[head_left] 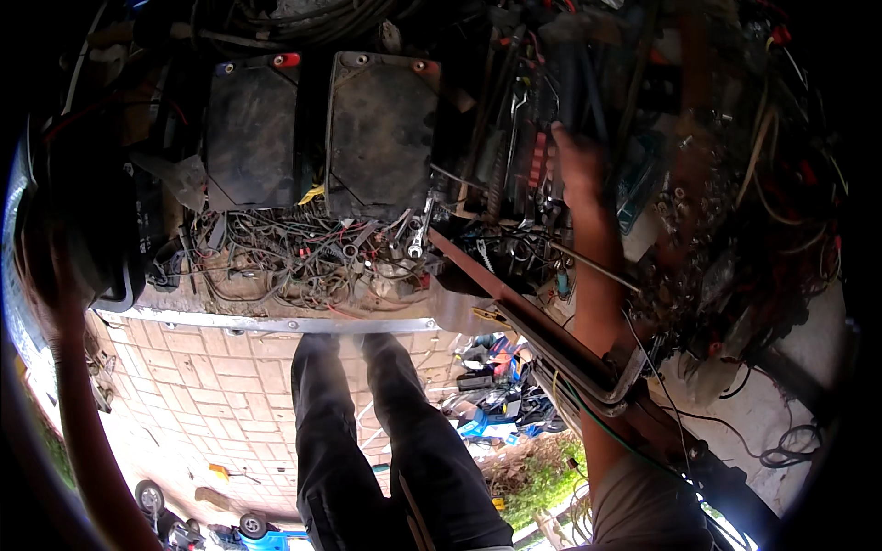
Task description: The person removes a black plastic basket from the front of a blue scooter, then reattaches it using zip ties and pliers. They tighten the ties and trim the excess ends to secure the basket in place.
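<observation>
On the far left my left hand [57,289] is beside a black box-like item [110,248], its fingers lost in deep shadow. My right hand [577,167] reaches over a heap of tools on the right of the bench, one finger stretched forward and nothing visible in its grasp. Just left of that hand lies a tool with a red grip [538,161]. Several metal wrenches [519,96] and a dark coil spring [497,174] are close by. Two dark batteries [253,133] with bolt terminals stand left of the tools.
Tangled wires [285,248] and loose spanners [418,234] fill the bench front, above a metal edge strip [276,323]. A rusty metal bar [478,275] slants toward a vise-like frame [597,390]. Small metal parts [680,193] crowd the right. Clutter [505,395] lies on the brick floor [220,386].
</observation>
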`<act>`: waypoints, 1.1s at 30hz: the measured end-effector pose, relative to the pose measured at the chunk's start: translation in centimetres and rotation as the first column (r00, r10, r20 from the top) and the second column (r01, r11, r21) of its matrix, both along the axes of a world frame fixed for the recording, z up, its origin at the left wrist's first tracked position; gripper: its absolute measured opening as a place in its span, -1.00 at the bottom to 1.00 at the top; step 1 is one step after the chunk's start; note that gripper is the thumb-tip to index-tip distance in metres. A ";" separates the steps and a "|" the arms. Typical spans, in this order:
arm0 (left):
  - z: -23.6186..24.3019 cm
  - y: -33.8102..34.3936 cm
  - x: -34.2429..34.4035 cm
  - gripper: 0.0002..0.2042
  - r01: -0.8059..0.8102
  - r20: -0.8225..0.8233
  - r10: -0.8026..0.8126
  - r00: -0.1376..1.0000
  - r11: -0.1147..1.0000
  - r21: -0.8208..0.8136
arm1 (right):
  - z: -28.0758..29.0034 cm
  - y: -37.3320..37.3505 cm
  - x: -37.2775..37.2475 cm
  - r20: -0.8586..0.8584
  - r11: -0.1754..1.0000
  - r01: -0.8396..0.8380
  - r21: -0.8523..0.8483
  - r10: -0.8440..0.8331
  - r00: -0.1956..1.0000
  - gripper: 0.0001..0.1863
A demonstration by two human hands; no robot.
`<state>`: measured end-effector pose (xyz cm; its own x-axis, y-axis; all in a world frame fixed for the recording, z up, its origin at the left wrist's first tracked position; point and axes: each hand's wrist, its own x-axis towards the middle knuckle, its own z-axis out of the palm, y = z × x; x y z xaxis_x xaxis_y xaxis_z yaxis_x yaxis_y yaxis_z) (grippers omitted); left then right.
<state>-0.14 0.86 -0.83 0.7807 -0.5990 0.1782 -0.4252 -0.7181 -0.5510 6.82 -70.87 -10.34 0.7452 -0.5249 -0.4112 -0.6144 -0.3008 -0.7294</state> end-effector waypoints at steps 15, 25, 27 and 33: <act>0.0 -0.6 0.2 -0.42 -0.122 -0.046 0.117 0.992 0.986 -0.111 | -1.9 -8.8 -4.5 -0.001 0.440 -0.232 -0.868 0.465 0.886 -0.70; 0.7 -1.6 0.6 -0.44 -0.050 0.000 0.050 0.999 0.996 -0.071 | -4.6 7.3 -1.1 -0.341 0.590 -0.629 -0.505 0.533 0.774 -0.56; 1.0 -1.5 0.7 -0.44 0.011 0.023 -0.011 1.000 1.000 0.010 | -5.8 8.0 -0.7 -0.297 0.574 -0.592 -0.566 0.527 0.796 -0.62; 0.9 -1.3 0.3 -0.45 -0.054 -0.004 0.054 0.999 0.998 -0.039 | -0.5 3.7 -2.9 0.231 0.884 0.017 0.468 -0.141 0.963 -0.92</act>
<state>0.14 -0.43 0.10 0.8122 -0.5486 0.1983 -0.3869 -0.7610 -0.5207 3.94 -67.15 -10.82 0.8196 -0.3851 -0.4242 -0.3995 0.1464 -0.9050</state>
